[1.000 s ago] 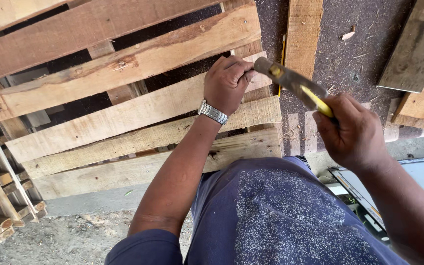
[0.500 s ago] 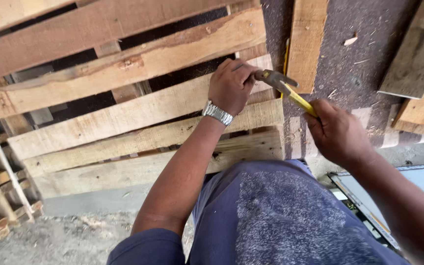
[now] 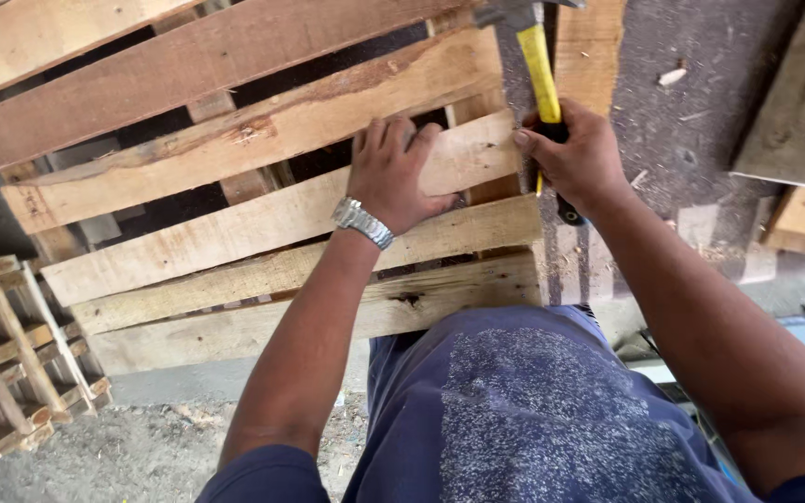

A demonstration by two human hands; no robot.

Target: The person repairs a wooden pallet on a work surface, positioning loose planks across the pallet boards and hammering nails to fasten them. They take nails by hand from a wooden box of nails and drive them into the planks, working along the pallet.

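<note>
1. Hammer: yellow shaft with a black grip and a grey metal head. It stands nearly upright, the head at the top edge of the view, above the right fingers; the black grip end pokes out below them.
2. Right hand: fingers closed around the lower part of the hammer's shaft, thumb wrapped across the front, gripping it firmly.
3. Left hand: lies palm-down with fingers spread flat, holding nothing, pressing on a pale plank. A silver wristwatch sits on the wrist just below the fingers.
4. Pale plank: one slat of a wooden pallet standing on edge. Its right end lies between the two sets of fingers, close beside the hammer shaft.
5. Other slats: a darker brown one well above the left fingers; two more pale ones just below them.
6. Dark speckled surface: to the right of the right fingers, strewn with wood chips.
7. Loose boards: far right of the right fingers.
8. Smaller pallet: well to the lower left of the left fingers, on gravelly ground.
9. Blue clothing: below both hands, speckled with dust.
</note>
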